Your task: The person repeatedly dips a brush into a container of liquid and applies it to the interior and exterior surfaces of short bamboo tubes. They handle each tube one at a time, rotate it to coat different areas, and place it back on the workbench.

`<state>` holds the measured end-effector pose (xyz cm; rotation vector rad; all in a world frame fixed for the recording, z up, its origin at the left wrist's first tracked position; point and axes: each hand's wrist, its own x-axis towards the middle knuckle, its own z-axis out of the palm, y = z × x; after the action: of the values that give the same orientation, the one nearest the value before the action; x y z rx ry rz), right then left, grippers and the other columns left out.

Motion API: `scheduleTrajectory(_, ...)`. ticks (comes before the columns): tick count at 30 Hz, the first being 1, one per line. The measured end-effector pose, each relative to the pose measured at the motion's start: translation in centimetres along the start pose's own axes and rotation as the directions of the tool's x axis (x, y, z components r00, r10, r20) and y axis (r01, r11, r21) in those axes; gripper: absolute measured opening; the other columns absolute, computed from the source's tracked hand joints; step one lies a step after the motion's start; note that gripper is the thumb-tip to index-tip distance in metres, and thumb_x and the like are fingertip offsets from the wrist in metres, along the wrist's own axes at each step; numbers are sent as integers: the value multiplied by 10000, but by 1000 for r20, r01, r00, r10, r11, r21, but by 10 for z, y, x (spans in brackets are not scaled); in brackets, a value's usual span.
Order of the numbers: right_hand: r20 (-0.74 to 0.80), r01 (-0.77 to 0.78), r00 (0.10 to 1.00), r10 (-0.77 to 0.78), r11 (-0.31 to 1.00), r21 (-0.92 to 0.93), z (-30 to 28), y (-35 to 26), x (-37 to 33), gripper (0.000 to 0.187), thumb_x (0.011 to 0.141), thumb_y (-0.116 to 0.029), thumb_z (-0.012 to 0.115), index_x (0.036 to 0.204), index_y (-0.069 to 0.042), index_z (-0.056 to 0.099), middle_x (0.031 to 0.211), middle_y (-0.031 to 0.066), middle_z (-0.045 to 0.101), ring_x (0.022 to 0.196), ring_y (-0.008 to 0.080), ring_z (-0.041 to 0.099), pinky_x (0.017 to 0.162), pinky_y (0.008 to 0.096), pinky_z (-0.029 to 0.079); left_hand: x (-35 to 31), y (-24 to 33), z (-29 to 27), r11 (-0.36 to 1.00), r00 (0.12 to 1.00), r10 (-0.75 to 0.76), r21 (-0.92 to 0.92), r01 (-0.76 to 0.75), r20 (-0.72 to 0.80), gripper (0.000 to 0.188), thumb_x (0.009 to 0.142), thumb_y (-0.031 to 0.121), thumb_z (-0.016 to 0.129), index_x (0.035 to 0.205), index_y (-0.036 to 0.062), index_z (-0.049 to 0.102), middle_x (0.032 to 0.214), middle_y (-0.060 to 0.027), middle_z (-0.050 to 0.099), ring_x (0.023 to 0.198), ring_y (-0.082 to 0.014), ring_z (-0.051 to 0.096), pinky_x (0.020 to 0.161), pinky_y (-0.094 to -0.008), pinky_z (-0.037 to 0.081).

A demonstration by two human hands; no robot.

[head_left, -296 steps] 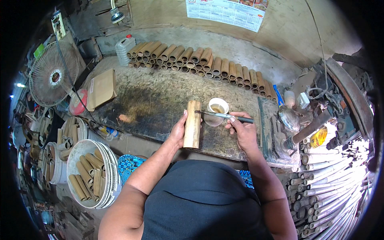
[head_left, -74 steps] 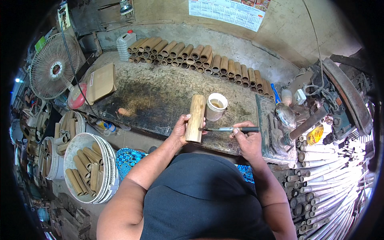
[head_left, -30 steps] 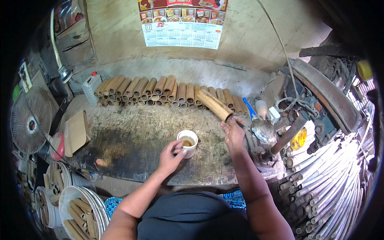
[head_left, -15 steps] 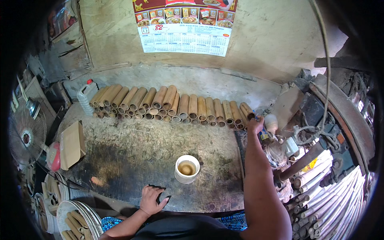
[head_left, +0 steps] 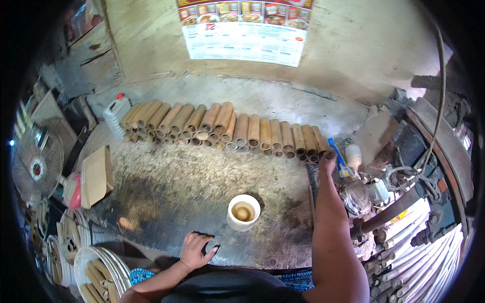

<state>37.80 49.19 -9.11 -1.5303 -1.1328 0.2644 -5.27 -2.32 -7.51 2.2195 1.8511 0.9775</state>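
At the right end of a stacked row of cut bamboo tubes (head_left: 252, 132), my right hand (head_left: 327, 162) is closed around the near end of one bamboo tube (head_left: 327, 153). My right arm is stretched far forward, and the hand hides part of that tube. My left hand (head_left: 196, 250) lies at the table's near edge, fingers loosely bent and apart, with dark fingertips and nothing in it. Between the two arms stands a white tub (head_left: 234, 220) holding brownish liquid.
The worn table (head_left: 166, 171) carries a jug with a red cap (head_left: 117, 115) and a cardboard piece (head_left: 97, 177). A fan (head_left: 38, 164) stands left, above a bucket of bamboo pieces (head_left: 83, 270). Right are a white bottle (head_left: 353, 157), machinery (head_left: 429, 161) and long poles (head_left: 419, 267).
The tube in my right hand has gone from tilted above the row's right end to lower against it. My left hand stays in place. The whole view has shifted slightly.
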Motion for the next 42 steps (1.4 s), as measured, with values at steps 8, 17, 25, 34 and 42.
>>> scheduleTrajectory(8, 66, 388, 918, -391, 920, 59, -39, -59, -61, 294, 1002, -190, 691, 1234, -24, 620, 1158, 191, 698, 1045, 305, 650, 971, 393, 504, -15, -9, 13, 988, 956, 142, -16, -152, -256, 155, 963, 236, 704, 1079, 138, 735, 1065, -62, 657, 1077, -293, 589, 1064, -473, 415)
scheduleTrajectory(17, 388, 293, 788, -479, 844, 449, -145, -175, -162, 347, 1088, -245, 574, 1332, -5, 635, 1098, 74, 690, 903, 164, 631, 791, 296, 504, -83, -60, -112, 916, 672, -237, 68, 395, -702, 324, 832, 200, 754, 1128, 83, 692, 1122, -115, 650, 1112, -322, 576, 1017, -468, 434)
scheduleTrajectory(25, 465, 160, 848, -256, 959, 235, -219, -223, -220, 386, 1084, -306, 548, 1309, -8, 646, 1027, 108, 710, 873, 181, 663, 819, 334, 529, -408, -180, -231, 106, 131, -914, 87, 991, -384, 609, 810, 246, 758, 1363, 30, 621, 1366, -278, 618, 1300, -406, 578, 1120, -465, 447)
scheduleTrajectory(34, 516, 230, 773, -369, 921, 314, -203, -261, -272, 262, 996, -279, 699, 1076, -31, 721, 851, 67, 712, 794, 146, 665, 748, 320, 538, -431, -175, -237, -10, 48, -974, 254, 967, -220, 636, 802, 132, 707, 1395, 48, 492, 1339, -295, 607, 1273, -462, 579, 1078, -504, 476)
scheduleTrajectory(42, 660, 446, 671, -337, 895, 2, -162, -252, -288, 372, 957, -381, 698, 982, -10, 714, 909, 236, 708, 893, 433, 690, 784, 504, 543, -425, -171, -281, 261, 259, -843, 64, 963, -472, 666, 766, 163, 747, 1357, -27, 505, 1272, -242, 643, 1229, -405, 613, 1029, -448, 473)
